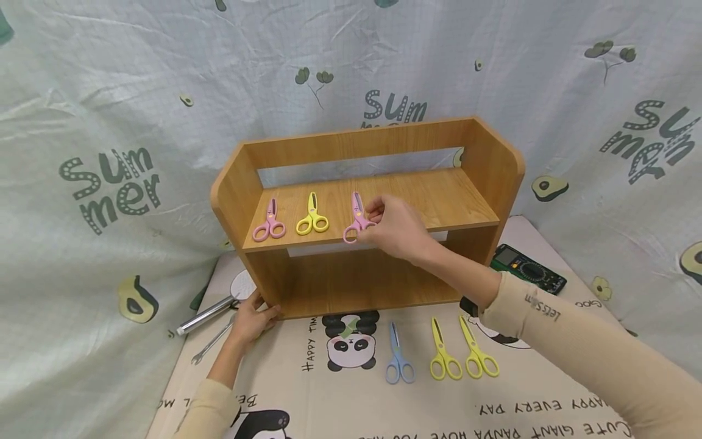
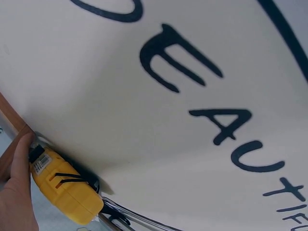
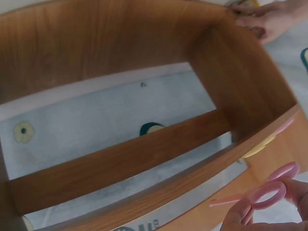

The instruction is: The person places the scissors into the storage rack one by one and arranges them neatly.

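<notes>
1. While the left hand point(image 1: 252, 322) rests with loosely bent fingers against the lower left corner of the wooden shelf unit point(image 1: 482, 177), gripping nothing, the right hand point(image 1: 396, 227) reaches over the upper shelf.
2. The right hand's grip pinches the handle rings of the pink scissors point(image 1: 355, 221), which lie on the upper shelf near its front edge.
3. Left of them on the same shelf lie yellow scissors point(image 1: 312, 216) and another pink pair point(image 1: 270, 221), each apart.
4. On the panda mat point(image 1: 548, 384) in front lie blue scissors point(image 1: 398, 356) and two yellow pairs point(image 1: 460, 350).
5. A multimeter point(image 1: 528, 268) lies to the right of the unit.
</notes>
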Available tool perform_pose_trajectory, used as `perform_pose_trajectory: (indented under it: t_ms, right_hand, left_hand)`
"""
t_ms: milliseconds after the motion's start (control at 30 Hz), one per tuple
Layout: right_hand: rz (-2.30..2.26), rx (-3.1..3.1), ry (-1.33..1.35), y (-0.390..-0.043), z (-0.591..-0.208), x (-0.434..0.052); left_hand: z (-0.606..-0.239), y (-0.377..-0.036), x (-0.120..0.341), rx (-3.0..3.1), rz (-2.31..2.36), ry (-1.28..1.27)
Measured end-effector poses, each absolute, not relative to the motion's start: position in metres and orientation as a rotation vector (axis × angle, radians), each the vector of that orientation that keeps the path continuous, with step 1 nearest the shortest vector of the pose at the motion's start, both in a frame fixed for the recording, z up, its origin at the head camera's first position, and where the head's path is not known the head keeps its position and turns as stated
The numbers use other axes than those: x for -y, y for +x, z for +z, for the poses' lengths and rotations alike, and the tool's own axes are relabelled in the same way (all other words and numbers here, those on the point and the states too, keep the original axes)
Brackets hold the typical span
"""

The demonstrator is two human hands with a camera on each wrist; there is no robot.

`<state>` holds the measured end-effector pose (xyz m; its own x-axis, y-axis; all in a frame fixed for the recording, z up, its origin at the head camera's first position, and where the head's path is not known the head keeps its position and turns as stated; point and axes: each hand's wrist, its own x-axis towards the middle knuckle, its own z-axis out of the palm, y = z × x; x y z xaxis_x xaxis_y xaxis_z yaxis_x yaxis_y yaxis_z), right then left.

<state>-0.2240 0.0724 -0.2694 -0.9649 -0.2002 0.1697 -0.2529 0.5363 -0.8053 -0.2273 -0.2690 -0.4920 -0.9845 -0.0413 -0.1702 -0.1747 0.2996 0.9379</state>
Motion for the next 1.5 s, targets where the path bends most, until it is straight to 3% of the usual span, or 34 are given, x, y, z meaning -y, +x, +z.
perform_pose_trajectory:
  t_ms: [700, 1500]
  right_hand:
    - [1.274, 2.86, 0.392, -0.288, -0.259, -0.05]
    - [1.245, 3.015, 0.334, -0.298, -0.26, -0.042]
  left_hand:
    - [-0.499, -0.231, 0.271, -2.43, 1.782, -0.201]
    - [-0.492, -0.229, 0.27, -2.442, 1.763, -0.185]
